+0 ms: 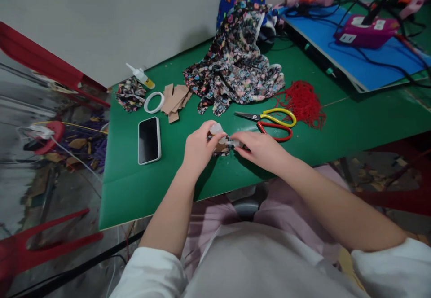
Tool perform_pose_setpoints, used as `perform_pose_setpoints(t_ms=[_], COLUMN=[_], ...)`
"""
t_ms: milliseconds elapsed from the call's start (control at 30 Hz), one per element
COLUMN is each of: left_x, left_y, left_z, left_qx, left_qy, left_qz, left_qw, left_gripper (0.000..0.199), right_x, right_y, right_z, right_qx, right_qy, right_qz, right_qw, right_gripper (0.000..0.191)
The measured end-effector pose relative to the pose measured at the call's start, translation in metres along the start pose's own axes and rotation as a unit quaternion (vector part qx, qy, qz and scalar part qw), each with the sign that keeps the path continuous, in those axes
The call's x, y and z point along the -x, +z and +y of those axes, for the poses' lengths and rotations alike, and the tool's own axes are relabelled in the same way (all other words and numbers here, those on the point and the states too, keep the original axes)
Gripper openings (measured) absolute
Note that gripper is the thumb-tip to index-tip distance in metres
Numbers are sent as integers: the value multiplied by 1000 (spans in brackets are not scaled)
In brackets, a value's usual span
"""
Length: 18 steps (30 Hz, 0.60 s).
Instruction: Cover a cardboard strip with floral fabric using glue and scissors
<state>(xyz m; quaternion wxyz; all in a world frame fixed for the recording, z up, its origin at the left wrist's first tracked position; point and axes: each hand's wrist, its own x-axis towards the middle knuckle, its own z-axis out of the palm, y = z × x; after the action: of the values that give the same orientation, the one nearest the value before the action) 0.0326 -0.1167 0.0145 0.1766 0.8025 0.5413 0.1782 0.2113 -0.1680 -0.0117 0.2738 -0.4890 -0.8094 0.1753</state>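
Note:
My left hand (199,146) is closed on a small floral fabric piece (221,153) with brown cardboard on it, just above the table's front part. A translucent whitish round thing (216,129) shows at its thumb and fingers; its kind is unclear. My right hand (257,149) pinches a small whitish, narrow-tipped thing (233,143) against the piece's right side, and the fingers hide most of it. Scissors (276,124) with one yellow and one red handle lie just beyond my right hand, blades pointing left.
On the green table (131,195) lie a phone (149,140), a white ring (154,102), cardboard strips (175,100), a glue bottle (141,77), crumpled floral cloth (235,60) and red cords (303,105). A purple power strip (367,32) with cables sits on a blue folder (323,33).

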Motion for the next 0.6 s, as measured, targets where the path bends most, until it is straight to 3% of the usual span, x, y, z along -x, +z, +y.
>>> perform_pose_setpoints(t_ms=[167, 333, 600], left_x=[0, -1, 1], left_y=[1, -1, 0], left_z=[-1, -1, -3], left_qx=[12, 9, 17], left_qy=[5, 8, 5], left_qz=[8, -7, -2], left_qw=[1000, 1000, 1000], left_gripper=[33, 34, 36], right_x=[-3, -7, -7], right_y=[5, 9, 14], right_z=[-1, -4, -5], right_qx=[-7, 1, 2], right_qy=[-1, -67, -79], right_qz=[5, 48, 76], right_qw=[1000, 997, 994], right_gripper=[23, 25, 27])
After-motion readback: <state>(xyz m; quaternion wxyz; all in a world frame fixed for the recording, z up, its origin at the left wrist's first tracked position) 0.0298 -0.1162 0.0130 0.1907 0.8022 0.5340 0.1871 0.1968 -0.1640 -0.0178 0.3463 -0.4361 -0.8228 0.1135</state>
